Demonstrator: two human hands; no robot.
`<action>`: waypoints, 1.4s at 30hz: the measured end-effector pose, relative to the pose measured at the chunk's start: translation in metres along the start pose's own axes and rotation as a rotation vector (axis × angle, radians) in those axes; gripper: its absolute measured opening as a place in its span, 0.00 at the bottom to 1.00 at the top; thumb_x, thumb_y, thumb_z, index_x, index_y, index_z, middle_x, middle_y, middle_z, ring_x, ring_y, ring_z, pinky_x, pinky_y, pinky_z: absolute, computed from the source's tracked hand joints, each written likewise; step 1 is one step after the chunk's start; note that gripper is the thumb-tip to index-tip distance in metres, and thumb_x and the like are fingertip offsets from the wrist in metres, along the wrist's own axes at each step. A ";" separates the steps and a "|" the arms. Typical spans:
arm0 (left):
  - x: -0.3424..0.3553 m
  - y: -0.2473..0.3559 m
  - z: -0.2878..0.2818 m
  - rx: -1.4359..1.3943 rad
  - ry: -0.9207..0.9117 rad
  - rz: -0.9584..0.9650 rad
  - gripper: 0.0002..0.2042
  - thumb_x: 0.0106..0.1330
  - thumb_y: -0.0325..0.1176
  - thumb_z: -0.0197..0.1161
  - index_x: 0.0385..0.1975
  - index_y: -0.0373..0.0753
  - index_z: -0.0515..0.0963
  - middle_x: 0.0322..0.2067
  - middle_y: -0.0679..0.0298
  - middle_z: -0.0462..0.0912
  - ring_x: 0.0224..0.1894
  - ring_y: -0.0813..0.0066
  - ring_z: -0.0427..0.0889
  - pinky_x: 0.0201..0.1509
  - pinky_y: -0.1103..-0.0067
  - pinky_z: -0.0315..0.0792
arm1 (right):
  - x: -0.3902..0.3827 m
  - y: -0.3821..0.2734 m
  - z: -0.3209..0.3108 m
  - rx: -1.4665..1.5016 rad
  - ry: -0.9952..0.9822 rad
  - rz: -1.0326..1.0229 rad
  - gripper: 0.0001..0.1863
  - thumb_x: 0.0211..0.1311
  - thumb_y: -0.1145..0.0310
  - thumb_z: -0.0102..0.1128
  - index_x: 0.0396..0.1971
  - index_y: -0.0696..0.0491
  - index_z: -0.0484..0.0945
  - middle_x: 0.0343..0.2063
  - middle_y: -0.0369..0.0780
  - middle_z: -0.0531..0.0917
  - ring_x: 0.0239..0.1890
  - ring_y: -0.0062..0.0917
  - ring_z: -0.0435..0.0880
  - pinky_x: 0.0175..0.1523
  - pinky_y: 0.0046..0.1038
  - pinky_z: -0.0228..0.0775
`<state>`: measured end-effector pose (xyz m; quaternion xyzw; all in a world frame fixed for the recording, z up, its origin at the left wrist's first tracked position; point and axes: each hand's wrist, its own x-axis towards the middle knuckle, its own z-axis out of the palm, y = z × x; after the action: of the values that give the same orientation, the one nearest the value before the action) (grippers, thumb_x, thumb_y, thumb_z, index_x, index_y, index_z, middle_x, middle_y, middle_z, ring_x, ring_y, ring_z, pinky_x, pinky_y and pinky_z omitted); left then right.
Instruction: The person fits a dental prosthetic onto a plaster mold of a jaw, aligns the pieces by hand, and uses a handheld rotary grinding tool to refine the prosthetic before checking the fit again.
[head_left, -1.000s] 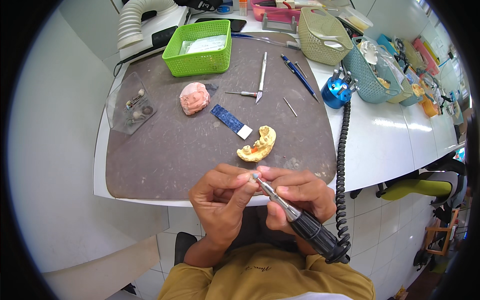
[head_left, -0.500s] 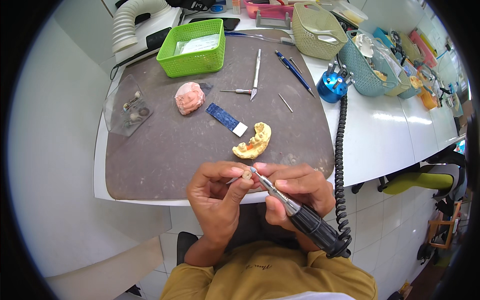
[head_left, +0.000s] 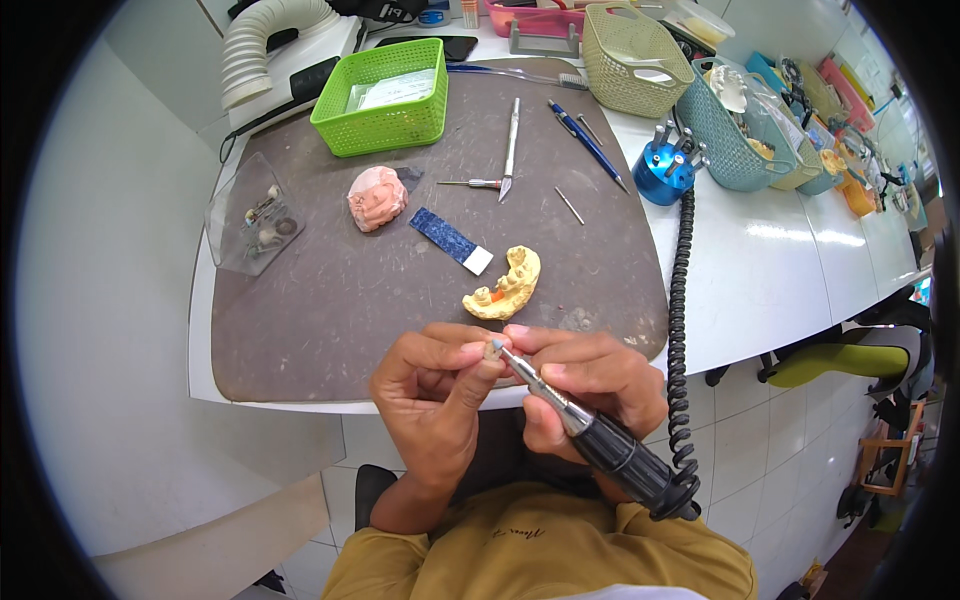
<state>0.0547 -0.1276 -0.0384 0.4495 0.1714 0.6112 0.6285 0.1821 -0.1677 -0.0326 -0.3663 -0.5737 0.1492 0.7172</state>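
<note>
Between the thumb and fingertips of my left hand [head_left: 425, 390] is a small, pale dental crown [head_left: 491, 353], partly covered by the fingers. My right hand [head_left: 605, 385] grips a black and silver rotary handpiece [head_left: 625, 458], slanting up to the left. Its blue-grey grinding tip [head_left: 498, 344] overlaps the crown and seems to touch it. Both hands are over the near edge of the bench mat, their fingertips close together. Just beyond them lies a yellowish dental model [head_left: 512, 288] with an orange-red patch. A blue strip with a white end [head_left: 442, 236] rests farther back.
A pink lump [head_left: 378, 199], a knife [head_left: 511, 150], a blue pen [head_left: 588, 146] and a clear box [head_left: 255, 220] lie on the brown mat [head_left: 300, 340]. Farther back stand a green basket [head_left: 385, 125] and a blue bur holder [head_left: 662, 178]. A coiled cord [head_left: 682, 300] hangs on the right.
The handpiece tip has shifted slightly left and down, from beside the crown to over it. The crown has turned, so its round opening no longer faces up.
</note>
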 end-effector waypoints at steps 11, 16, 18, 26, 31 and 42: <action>0.000 0.002 0.002 -0.022 0.004 -0.008 0.06 0.64 0.16 0.64 0.35 0.33 0.74 0.38 0.49 0.82 0.40 0.69 0.86 0.45 0.73 0.85 | 0.000 0.002 0.002 0.010 0.024 -0.018 0.15 0.49 0.78 0.75 0.35 0.60 0.78 0.33 0.51 0.86 0.43 0.42 0.89 0.44 0.32 0.84; 0.000 0.002 0.002 -0.022 0.006 -0.017 0.06 0.64 0.16 0.63 0.36 0.33 0.74 0.38 0.49 0.82 0.39 0.69 0.86 0.45 0.74 0.85 | -0.001 0.002 0.003 0.040 0.051 -0.027 0.15 0.49 0.78 0.75 0.36 0.61 0.78 0.32 0.51 0.86 0.42 0.42 0.89 0.44 0.32 0.84; 0.000 0.002 0.002 -0.021 0.007 -0.013 0.06 0.64 0.16 0.63 0.36 0.33 0.74 0.38 0.49 0.82 0.39 0.69 0.86 0.44 0.74 0.85 | -0.001 0.002 0.003 0.035 0.037 -0.031 0.15 0.49 0.78 0.75 0.36 0.61 0.79 0.32 0.50 0.87 0.42 0.42 0.89 0.44 0.32 0.84; 0.001 0.000 -0.001 -0.005 -0.013 0.001 0.06 0.64 0.16 0.63 0.36 0.32 0.75 0.38 0.50 0.82 0.40 0.68 0.85 0.45 0.73 0.85 | 0.001 0.002 0.001 0.012 0.016 -0.022 0.15 0.48 0.78 0.75 0.35 0.60 0.80 0.32 0.49 0.87 0.42 0.42 0.89 0.43 0.32 0.85; 0.001 0.001 0.001 -0.014 -0.011 0.007 0.06 0.64 0.16 0.63 0.36 0.32 0.75 0.38 0.50 0.82 0.40 0.69 0.85 0.45 0.73 0.86 | 0.000 0.001 0.002 0.011 0.024 -0.016 0.14 0.48 0.78 0.75 0.35 0.59 0.80 0.32 0.48 0.87 0.42 0.41 0.89 0.43 0.32 0.84; 0.002 0.001 0.002 -0.051 -0.006 -0.010 0.06 0.64 0.15 0.62 0.36 0.32 0.74 0.39 0.49 0.82 0.39 0.70 0.86 0.44 0.74 0.85 | -0.001 0.001 0.002 0.019 0.034 -0.027 0.15 0.48 0.79 0.74 0.36 0.60 0.77 0.32 0.50 0.86 0.42 0.42 0.89 0.43 0.31 0.85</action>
<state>0.0559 -0.1270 -0.0362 0.4342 0.1561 0.6110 0.6433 0.1805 -0.1665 -0.0340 -0.3542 -0.5647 0.1389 0.7324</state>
